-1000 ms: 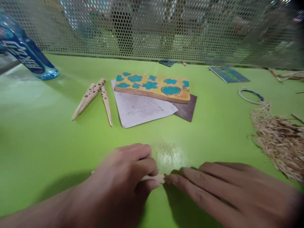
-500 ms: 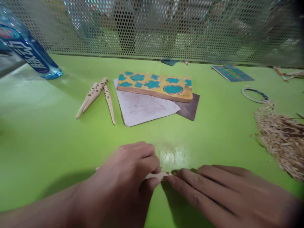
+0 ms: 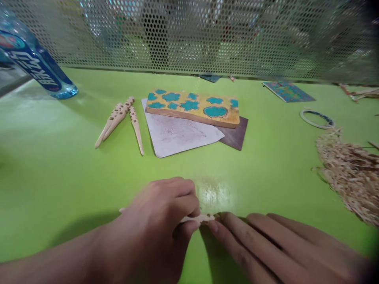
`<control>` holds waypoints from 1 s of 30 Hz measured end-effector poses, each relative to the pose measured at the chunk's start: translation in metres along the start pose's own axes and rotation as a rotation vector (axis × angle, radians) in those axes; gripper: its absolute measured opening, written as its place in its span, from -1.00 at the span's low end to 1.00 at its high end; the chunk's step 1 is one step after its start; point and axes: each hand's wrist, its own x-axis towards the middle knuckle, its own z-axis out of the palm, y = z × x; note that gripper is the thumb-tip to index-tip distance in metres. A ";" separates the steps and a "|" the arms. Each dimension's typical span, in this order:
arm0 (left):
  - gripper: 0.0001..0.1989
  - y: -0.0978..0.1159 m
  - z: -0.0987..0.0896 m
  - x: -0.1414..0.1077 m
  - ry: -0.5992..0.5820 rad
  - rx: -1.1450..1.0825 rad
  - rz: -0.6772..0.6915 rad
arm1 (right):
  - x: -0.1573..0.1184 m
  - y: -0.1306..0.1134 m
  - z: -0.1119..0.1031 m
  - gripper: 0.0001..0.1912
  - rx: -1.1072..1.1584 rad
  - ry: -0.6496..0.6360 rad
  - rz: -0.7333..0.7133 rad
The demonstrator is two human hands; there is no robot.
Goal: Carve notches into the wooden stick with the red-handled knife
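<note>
My left hand (image 3: 160, 221) is closed round a pale, notched wooden stick (image 3: 203, 218) low in the middle of the view; one tip of the stick pokes out left of the wrist. At the stick's notched right end, my right hand (image 3: 266, 244) has its thumb and index fingertip pressed together, with the other fingers stretched out to the right. Whatever lies between those fingertips is mostly hidden. Farther back on the left, several similar notched wooden sticks (image 3: 121, 114) lie on the green table (image 3: 74, 181).
A yellow block with teal patches (image 3: 201, 115) rests on white paper (image 3: 177, 140) and a dark sheet (image 3: 237, 136). A blue bottle (image 3: 44, 67) stands back left. Wood shavings (image 3: 349, 169), a ring (image 3: 316, 119) and a patterned card (image 3: 288, 92) lie right. A perforated metal screen (image 3: 189, 37) borders the back.
My right hand has shifted slightly, and a little more of the stick's notched end shows beside its fingertips. My left hand keeps nearly the same place and hold.
</note>
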 end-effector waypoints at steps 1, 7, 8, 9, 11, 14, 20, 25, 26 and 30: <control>-0.75 -0.002 0.001 0.000 0.010 -0.013 0.005 | 0.000 -0.002 0.001 -0.50 -0.021 0.004 -0.001; -0.76 -0.007 0.005 0.000 0.037 -0.046 0.044 | 0.001 -0.010 0.003 -0.50 -0.140 0.018 -0.013; -0.75 -0.007 0.005 0.000 0.038 -0.045 0.052 | 0.001 -0.011 0.003 -0.50 -0.146 0.022 -0.018; -0.74 -0.006 0.004 0.000 0.035 -0.046 0.061 | 0.001 -0.011 0.003 -0.50 -0.152 0.026 -0.021; -0.72 -0.005 0.002 0.001 0.027 -0.059 0.076 | 0.000 -0.012 0.004 -0.50 -0.164 0.034 -0.021; -0.72 -0.004 0.001 0.002 0.013 -0.080 0.061 | 0.000 -0.012 0.006 -0.51 -0.162 0.043 -0.020; -0.75 -0.003 0.000 0.002 -0.006 -0.077 0.046 | 0.002 -0.011 0.008 -0.52 -0.150 0.060 -0.008; -0.75 -0.001 -0.002 0.003 -0.017 -0.068 0.031 | 0.003 -0.013 0.009 -0.53 -0.181 0.067 -0.011; -0.75 -0.001 -0.003 0.003 -0.022 -0.070 0.030 | 0.002 -0.015 0.010 -0.52 -0.189 0.075 0.002; -0.75 -0.002 -0.003 0.002 -0.025 -0.062 0.036 | -0.004 -0.022 0.015 -0.45 -0.213 0.103 0.058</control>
